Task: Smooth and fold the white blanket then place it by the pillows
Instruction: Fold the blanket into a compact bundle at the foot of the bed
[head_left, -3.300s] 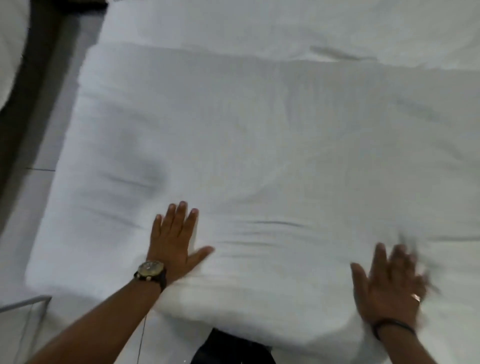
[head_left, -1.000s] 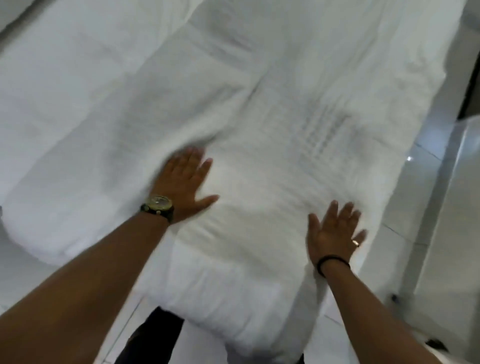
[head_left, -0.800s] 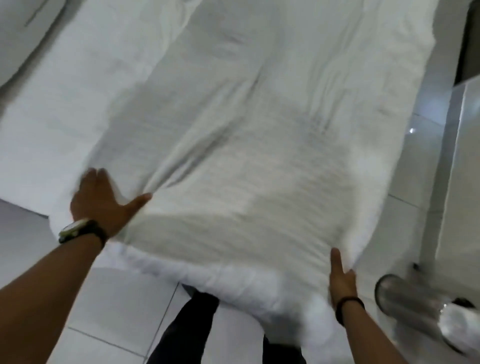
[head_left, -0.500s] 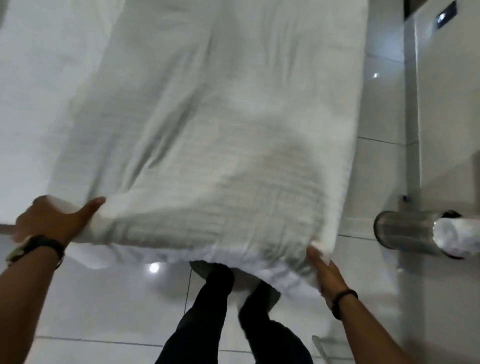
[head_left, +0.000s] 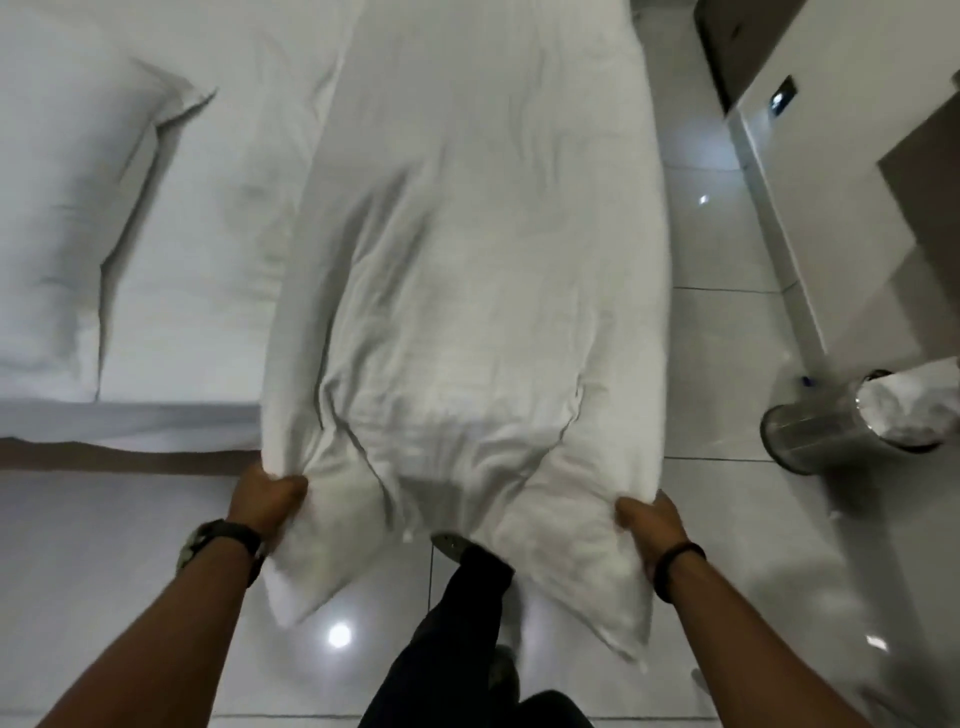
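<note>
Both hands, left hand (head_left: 267, 498) and right hand (head_left: 647, 525), pinch the white blanket (head_left: 467, 291) at its near corners, off the bed (head_left: 223, 291); keep tension even, carry corners forward squarely toward the pillow (head_left: 67, 208)

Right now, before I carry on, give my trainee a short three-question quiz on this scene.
1. True or false: both hands grip the near end of the white blanket.
2. Where does the pillow lie: A) on the bed, left of the blanket; B) on the floor; C) under the blanket?
3. Fill in: the metal bin stands on the floor to the person's ____.

Key: 1 true: left hand and right hand each hold a corner. 2 A. 3 right.
</note>
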